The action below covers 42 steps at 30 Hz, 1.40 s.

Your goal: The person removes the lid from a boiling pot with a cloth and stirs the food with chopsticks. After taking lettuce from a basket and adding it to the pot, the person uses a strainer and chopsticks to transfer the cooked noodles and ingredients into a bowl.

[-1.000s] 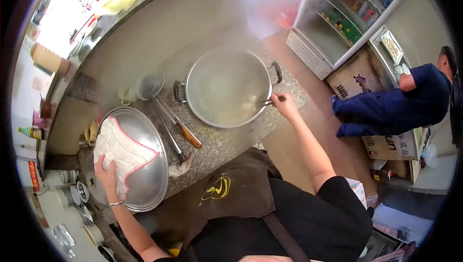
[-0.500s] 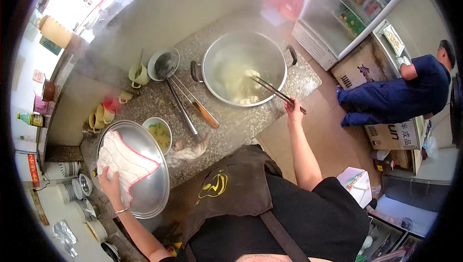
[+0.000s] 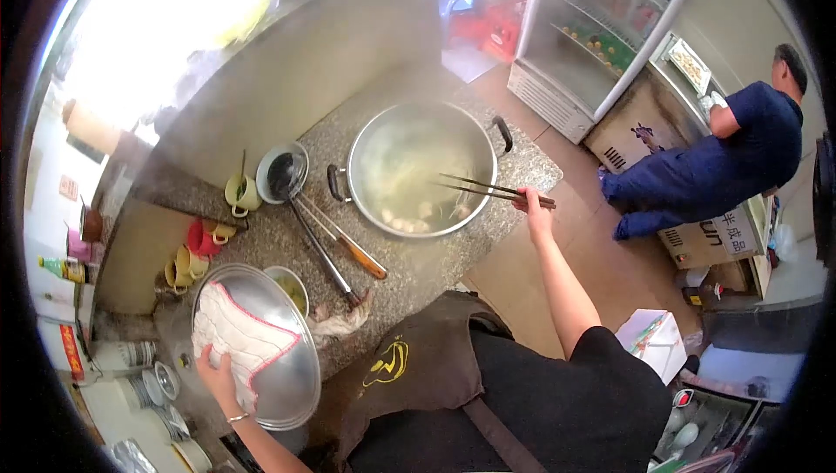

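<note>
My right hand grips a pair of dark chopsticks, which reach over the right side of a large metal pot. The chopstick tips are apart, with nothing visible between them. Steaming, cloudy liquid fills the pot, and several pale lumps lie in it, mostly near the front rim. On the left, my left hand holds a round metal pot lid through a white cloth with red edging. Part of that hand's grip is hidden by the cloth. The lid partly covers a bowl of soup.
Left of the pot, a ladle and a wooden-handled tool lean in a bowl. A crumpled rag lies near the counter's front edge. Cups line the wall side. A person in dark blue stands right, beside a tray.
The chopsticks have left the pale lump mid-pot and moved toward the pot's right side, tips spread. The lid now covers more of the soup bowl. The camera view has shifted.
</note>
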Available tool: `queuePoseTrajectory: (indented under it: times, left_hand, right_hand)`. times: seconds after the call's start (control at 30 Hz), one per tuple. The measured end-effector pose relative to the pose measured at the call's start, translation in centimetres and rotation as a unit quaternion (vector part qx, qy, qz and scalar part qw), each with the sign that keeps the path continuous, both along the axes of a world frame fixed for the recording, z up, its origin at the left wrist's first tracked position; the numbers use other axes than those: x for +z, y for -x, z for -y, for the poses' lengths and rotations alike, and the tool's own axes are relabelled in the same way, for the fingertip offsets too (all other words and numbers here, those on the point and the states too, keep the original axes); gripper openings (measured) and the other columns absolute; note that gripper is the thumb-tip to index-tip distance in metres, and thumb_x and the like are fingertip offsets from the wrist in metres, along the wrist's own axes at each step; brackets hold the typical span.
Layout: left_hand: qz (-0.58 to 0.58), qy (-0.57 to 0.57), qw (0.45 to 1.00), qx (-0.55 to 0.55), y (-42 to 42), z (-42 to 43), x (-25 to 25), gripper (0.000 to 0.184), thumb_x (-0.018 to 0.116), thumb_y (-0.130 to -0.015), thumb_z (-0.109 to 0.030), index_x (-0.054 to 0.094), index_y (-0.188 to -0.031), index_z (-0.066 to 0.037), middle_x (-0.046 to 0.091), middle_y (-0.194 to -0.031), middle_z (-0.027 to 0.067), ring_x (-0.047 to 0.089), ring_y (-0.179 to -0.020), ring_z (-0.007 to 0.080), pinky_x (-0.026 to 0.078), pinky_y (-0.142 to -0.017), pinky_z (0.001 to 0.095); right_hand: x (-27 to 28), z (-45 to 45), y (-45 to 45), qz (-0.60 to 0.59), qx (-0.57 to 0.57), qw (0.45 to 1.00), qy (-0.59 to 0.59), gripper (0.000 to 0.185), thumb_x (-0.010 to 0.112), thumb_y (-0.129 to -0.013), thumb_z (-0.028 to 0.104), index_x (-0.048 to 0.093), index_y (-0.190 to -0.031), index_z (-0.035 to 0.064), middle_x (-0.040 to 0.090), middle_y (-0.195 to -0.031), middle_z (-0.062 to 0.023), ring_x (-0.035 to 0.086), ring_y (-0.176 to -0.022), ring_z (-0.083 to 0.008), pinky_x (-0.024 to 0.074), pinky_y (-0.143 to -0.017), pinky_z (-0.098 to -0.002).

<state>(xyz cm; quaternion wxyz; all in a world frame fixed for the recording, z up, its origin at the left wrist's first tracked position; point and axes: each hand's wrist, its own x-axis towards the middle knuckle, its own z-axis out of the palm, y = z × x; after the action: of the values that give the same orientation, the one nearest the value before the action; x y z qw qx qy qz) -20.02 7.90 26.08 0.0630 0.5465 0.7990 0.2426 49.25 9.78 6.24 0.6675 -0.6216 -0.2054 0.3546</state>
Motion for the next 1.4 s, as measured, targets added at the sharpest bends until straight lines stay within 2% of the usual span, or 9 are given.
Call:
queuePoseTrajectory:
  times: [0.27,0.37,0.43,0.63,0.7,0.93,1.03,1.2,1.4]
  left_hand:
    - [-0.049,0.014,0.999,-0.011,-4.1,-1.2,0.3,0.044,0.066,-0.064,-0.012,0.058,-0.105,0.003,0.054,-0.099,0.0126,0.051,-0.096,0.0249,0.038,-0.087,0.0329]
    - [-0.054,0.024,0.998,-0.01,-5.1,-1.4,0.7,0.044,0.065,-0.064,-0.012,0.058,-0.105,0.003,0.054,-0.098,0.0123,0.051,-0.096,0.0247,0.039,-0.086,0.0325]
    - [-0.057,0.022,0.998,-0.013,-5.0,-1.3,0.4,0.043,0.065,-0.065,-0.012,0.058,-0.105,0.003,0.054,-0.098,0.0122,0.051,-0.096,0.0248,0.039,-0.086,0.0327]
    - [-0.047,0.016,0.998,-0.03,-4.8,-0.8,0.2,0.043,0.065,-0.066,-0.012,0.057,-0.105,0.003,0.054,-0.099,0.0125,0.051,-0.094,0.0245,0.039,-0.086,0.0336]
    - [-0.032,0.002,0.999,-0.026,-5.1,-0.4,0.1,0.043,0.065,-0.066,-0.012,0.057,-0.106,0.004,0.053,-0.1,0.0134,0.051,-0.096,0.025,0.038,-0.087,0.0333]
    - [-0.003,0.02,1.0,0.003,-3.9,0.5,-0.8,0.045,0.066,-0.066,-0.012,0.057,-0.107,0.004,0.053,-0.101,0.0132,0.051,-0.096,0.0246,0.038,-0.087,0.0327]
    - [-0.047,-0.01,0.998,-0.028,-3.2,0.7,-1.4,0.045,0.066,-0.065,-0.013,0.057,-0.107,0.003,0.053,-0.098,0.0108,0.05,-0.089,0.0215,0.039,-0.081,0.0302]
    - [-0.042,0.016,0.999,0.001,-4.8,0.1,-0.5,0.046,0.067,-0.065,-0.014,0.058,-0.107,0.002,0.052,-0.094,0.0063,0.044,-0.077,0.0154,0.037,-0.069,0.026]
    - [-0.016,-0.035,0.999,-0.033,-3.3,0.0,-1.9,0.044,0.066,-0.066,-0.011,0.057,-0.107,0.002,0.053,-0.097,0.0086,0.049,-0.087,0.0188,0.039,-0.079,0.0285]
  right_hand:
    - [-0.3,-8.5,5.5,0.153,0.167,0.97,-0.093,0.016,0.056,-0.087,0.014,0.064,-0.091,0.0005,0.064,-0.08,-0.0066,0.06,-0.07,-0.0132,0.0481,-0.064,-0.0235]
    - [-1.5,-12.8,5.9,0.327,0.198,0.919,-0.099,0.016,0.058,-0.085,0.015,0.065,-0.095,0.0053,0.064,-0.083,-0.0108,0.062,-0.074,-0.0172,0.0485,-0.068,-0.0268]
    - [-2.4,-15.7,5.2,0.353,0.301,0.886,0.01,0.019,0.059,-0.082,0.015,0.065,-0.098,0.0083,0.063,-0.086,-0.0157,0.062,-0.079,-0.0252,0.0485,-0.072,-0.0336]
    - [-2.7,-18.6,-0.5,0.503,0.235,0.828,0.075,0.019,0.06,-0.08,0.02,0.065,-0.091,0.0063,0.061,-0.092,-0.0171,0.059,-0.084,-0.0338,0.0473,-0.072,-0.0405]
    - [0.0,-17.3,-2.4,0.524,0.238,0.805,0.144,0.018,0.059,-0.078,0.019,0.065,-0.087,0.0042,0.064,-0.079,-0.0156,0.061,-0.076,-0.0331,0.0485,-0.068,-0.04]
    - [4.6,-10.8,-4.0,0.412,0.293,0.832,0.23,0.02,0.058,-0.078,0.019,0.068,-0.086,0.0039,0.065,-0.071,-0.0134,0.065,-0.068,-0.022,0.0507,-0.064,-0.0314]
    - [1.5,-8.9,-3.3,0.256,0.249,0.904,0.235,0.021,0.058,-0.08,0.018,0.067,-0.084,0.0004,0.065,-0.069,-0.0079,0.063,-0.06,-0.0123,0.0501,-0.058,-0.0262]
    - [-4.7,-5.9,0.4,-0.002,0.162,0.973,0.162,0.019,0.057,-0.084,0.015,0.066,-0.085,-0.0012,0.064,-0.072,-0.008,0.062,-0.061,-0.0138,0.0521,-0.056,-0.0237]
    - [-4.8,-1.7,3.6,-0.203,0.104,0.971,0.077,0.026,0.051,-0.091,0.024,0.058,-0.103,0.0027,0.063,-0.089,-0.0064,0.061,-0.074,-0.0135,0.0505,-0.068,-0.0259]
